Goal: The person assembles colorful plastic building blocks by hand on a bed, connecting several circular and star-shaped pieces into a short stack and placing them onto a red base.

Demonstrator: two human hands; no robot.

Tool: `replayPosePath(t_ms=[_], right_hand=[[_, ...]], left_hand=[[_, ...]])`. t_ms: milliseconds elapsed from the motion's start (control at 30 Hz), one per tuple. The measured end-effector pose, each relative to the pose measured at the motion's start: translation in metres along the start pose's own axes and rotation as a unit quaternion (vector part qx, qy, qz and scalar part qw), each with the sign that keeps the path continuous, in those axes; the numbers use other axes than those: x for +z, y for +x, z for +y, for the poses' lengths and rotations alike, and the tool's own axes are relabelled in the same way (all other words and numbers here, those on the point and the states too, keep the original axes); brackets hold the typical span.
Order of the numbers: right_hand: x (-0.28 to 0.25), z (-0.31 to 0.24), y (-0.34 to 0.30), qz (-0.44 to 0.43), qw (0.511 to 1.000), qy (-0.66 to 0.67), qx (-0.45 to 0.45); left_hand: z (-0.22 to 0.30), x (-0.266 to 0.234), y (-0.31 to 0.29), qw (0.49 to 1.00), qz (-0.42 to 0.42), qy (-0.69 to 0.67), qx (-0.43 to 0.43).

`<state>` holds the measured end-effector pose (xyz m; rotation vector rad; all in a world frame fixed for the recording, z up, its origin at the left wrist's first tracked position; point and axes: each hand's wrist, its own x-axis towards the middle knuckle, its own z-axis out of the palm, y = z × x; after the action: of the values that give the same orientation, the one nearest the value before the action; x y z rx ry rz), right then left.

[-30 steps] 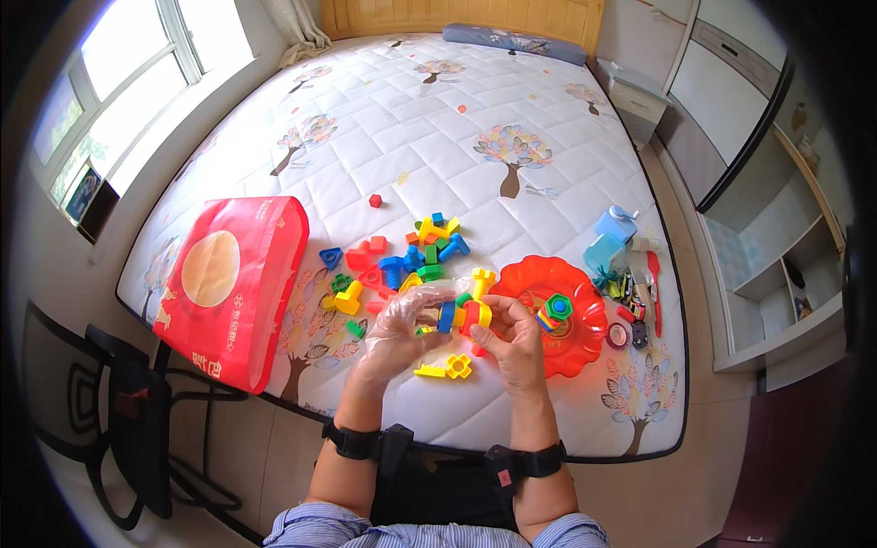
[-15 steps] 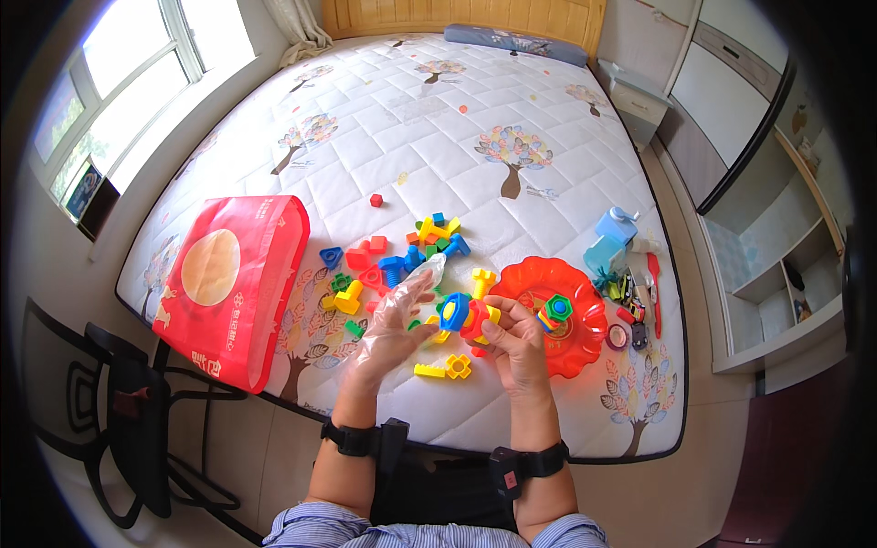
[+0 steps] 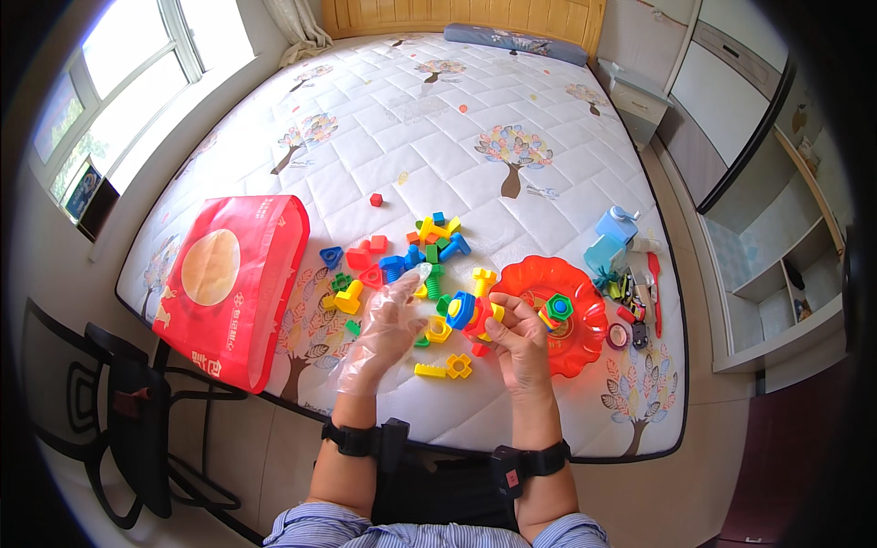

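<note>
Between the fingertips of my right hand [image 3: 521, 349], a toy bolt with blue, red and yellow nuts [image 3: 479, 318] is held up over the mattress. My left hand [image 3: 387, 325], in a clear plastic glove, is empty, its fingers apart, a little to the left of the blue end. Loose toy nuts and bolts surround both hands: a green bolt [image 3: 433, 282], a blue bolt [image 3: 393, 267], a yellow bolt [image 3: 484, 278] and a yellow nut [image 3: 459, 366]. On the red scalloped plate [image 3: 585, 350] rests another assembled bolt with a green nut [image 3: 558, 307].
A large red bag [image 3: 228, 283] lies on the mattress [image 3: 393, 155] at left. Right of the plate are a blue bottle [image 3: 610, 239], a tape roll [image 3: 618, 337] and a red-handled brush [image 3: 655, 292]. A black chair [image 3: 132, 411] stands at the near left; shelves [image 3: 776, 283] are at right.
My left hand has drawn back from the toy bolt, slightly down and left, exposing the green bolt. The assembly in my right hand has shifted a little right.
</note>
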<state>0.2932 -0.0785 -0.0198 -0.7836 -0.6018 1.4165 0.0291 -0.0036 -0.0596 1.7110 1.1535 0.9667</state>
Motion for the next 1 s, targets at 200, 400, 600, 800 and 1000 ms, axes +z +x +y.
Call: replayPosePath(t_ms=[200,400,600,800,1000], right_hand=[[-0.007,0.007,0.001,0.025,0.997,-0.076,0.003],[0.001,0.004,-0.001,0.028,0.999,-0.040,0.005],[-0.011,0.014,0.004,0.028,0.995,-0.094,-0.007],[0.004,0.007,0.000,0.022,0.999,-0.037,0.007],[-0.004,0.006,-0.001,0.037,0.994,-0.105,-0.004]], left_hand=[[0.031,0.002,0.001,0.994,-0.055,-0.094,-0.003],[0.016,0.000,-0.002,0.999,-0.020,0.041,-0.004],[0.020,0.007,0.005,0.994,-0.057,-0.084,-0.027],[-0.006,-0.004,0.001,0.999,-0.034,0.005,-0.007],[0.024,0.004,0.003,0.996,-0.067,-0.067,0.001]])
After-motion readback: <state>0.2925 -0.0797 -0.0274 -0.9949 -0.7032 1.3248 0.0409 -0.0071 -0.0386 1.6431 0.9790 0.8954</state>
